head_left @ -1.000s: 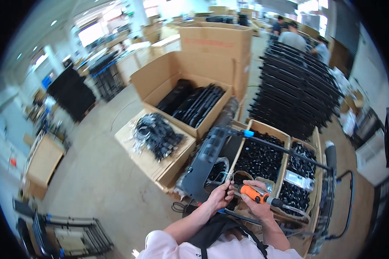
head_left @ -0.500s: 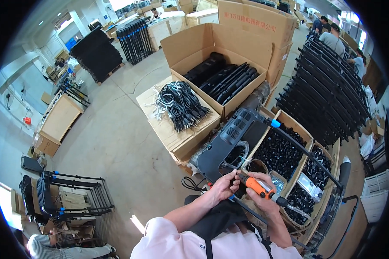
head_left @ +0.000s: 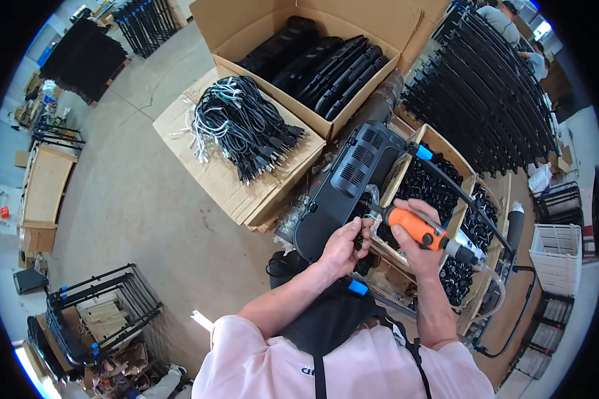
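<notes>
My right hand [head_left: 420, 243] is wrapped round an orange and black power screwdriver [head_left: 414, 227], whose hose trails from its rear end. The driver's nose points left, toward the fingertips of my left hand [head_left: 343, 249]. Those fingers are pinched together beside the nose; whatever they hold is too small to make out. Just beyond them lies a black plastic housing [head_left: 325, 216] with a vented motor cover [head_left: 361, 159]. It is joined to a black tubular frame with blue collars [head_left: 424, 152], which rests across the parts boxes.
Wooden boxes [head_left: 394, 183] of small black parts stand under the frame. Bundled black cables [head_left: 243, 126] lie on a carton [head_left: 206, 179] at the left. Behind is an open carton [head_left: 266, 65] of black housings. Stacked black frames [head_left: 479, 93] rise at the far right.
My view has tilted down, so everything sits higher or closer. The screwdriver is raised a little and lies more level, with its nose still near my left fingertips.
</notes>
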`<state>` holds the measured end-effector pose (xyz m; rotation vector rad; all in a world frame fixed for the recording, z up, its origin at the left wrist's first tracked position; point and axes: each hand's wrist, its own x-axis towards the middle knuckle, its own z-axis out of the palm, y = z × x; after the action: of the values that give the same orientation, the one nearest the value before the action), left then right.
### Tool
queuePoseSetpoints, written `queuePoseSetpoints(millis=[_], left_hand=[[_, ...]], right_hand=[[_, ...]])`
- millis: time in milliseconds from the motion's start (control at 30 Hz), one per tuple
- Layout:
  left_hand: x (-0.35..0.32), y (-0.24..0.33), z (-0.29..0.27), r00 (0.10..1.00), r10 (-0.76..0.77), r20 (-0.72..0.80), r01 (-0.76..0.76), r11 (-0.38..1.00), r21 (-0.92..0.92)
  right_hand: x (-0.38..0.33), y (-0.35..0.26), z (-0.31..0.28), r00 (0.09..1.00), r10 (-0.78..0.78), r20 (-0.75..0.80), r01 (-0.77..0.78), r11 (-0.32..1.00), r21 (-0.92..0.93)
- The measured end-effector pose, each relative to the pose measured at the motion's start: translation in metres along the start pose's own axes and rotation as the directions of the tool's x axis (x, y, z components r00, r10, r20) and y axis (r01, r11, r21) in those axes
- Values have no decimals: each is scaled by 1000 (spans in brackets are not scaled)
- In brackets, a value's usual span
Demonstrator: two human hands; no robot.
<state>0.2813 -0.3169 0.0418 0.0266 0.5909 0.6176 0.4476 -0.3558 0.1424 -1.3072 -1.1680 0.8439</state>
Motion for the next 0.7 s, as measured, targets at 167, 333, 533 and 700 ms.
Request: queuePoseSetpoints(millis=[167, 333, 533, 700], left_hand=[[-1, 33, -31, 995, 91, -36, -79, 964, 255], [-4, 51, -45, 997, 68, -36, -54, 950, 309], [-7, 101, -35, 989, 104, -101, -57, 920, 388], [31, 148, -58, 909, 414, -51, -253, 643, 723]], right_hand=[[62, 7, 36, 999, 54, 0, -53, 998, 13], [100, 28, 66, 996, 85, -2, -85, 996, -39], [115, 35, 79, 987, 158, -3, -158, 986, -60], [125, 28, 88, 977, 213, 18, -209, 970, -123]])
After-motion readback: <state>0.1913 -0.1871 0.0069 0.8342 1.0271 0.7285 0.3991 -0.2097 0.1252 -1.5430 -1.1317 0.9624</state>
